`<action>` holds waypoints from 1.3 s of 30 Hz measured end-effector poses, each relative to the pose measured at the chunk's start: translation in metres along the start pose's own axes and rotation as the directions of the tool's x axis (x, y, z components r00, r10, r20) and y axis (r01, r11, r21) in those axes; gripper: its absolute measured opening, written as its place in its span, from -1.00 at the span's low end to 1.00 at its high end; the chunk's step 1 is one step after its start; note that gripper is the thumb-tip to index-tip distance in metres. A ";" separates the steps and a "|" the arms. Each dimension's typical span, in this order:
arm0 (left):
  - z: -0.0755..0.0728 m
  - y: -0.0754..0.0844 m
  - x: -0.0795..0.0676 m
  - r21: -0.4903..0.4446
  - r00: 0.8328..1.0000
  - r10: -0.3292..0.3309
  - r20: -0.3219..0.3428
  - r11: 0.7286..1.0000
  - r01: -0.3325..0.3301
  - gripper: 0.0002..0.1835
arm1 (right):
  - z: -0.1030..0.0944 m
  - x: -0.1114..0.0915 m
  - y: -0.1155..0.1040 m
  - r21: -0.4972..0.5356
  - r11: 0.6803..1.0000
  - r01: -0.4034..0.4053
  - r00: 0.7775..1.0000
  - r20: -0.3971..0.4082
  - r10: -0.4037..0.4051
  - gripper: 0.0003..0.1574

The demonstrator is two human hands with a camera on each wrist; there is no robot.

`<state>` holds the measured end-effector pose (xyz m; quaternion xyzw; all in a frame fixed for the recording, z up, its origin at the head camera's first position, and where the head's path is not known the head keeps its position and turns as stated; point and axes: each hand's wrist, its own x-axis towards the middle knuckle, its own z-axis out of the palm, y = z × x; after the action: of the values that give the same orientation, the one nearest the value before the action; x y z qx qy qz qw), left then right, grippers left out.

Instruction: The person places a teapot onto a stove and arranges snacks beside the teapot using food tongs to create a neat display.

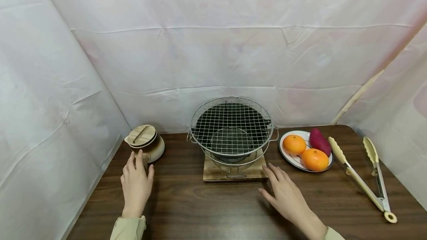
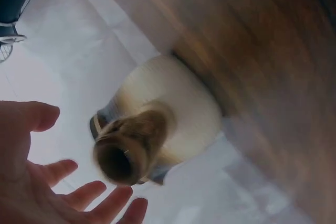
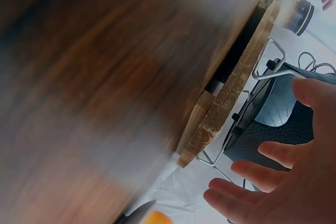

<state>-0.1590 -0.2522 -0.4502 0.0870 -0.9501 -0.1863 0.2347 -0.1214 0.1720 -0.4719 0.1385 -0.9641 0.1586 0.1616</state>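
At the left stands a ceramic teapot with a round wooden lid and a stubby, hollow side handle. My left hand reaches toward that handle, fingers spread and relaxed; in the left wrist view a gap shows between thumb and handle. A round wire grill rack lies over a dark brazier in a wire stand, on a wooden board. My right hand hovers near the board's front right corner, its fingers extended and holding nothing. In the right wrist view the dark brazier is beyond the fingers.
Right of the grill, a white plate holds two oranges and a purple sweet potato. Spread tongs lie at the table's right side. Pale cloth hangs behind and on both sides of the brown table.
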 end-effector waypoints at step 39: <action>0.013 -0.019 0.026 -0.073 0.982 -0.181 0.060 0.980 0.185 -0.47 | 0.008 0.016 0.008 0.006 1.000 -0.009 0.999 0.040 0.009 -0.17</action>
<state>-0.1865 -0.2719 -0.4581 0.1597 -0.9359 -0.2464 0.1945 -0.1408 0.1729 -0.4750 0.1377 -0.9673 0.1593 0.1412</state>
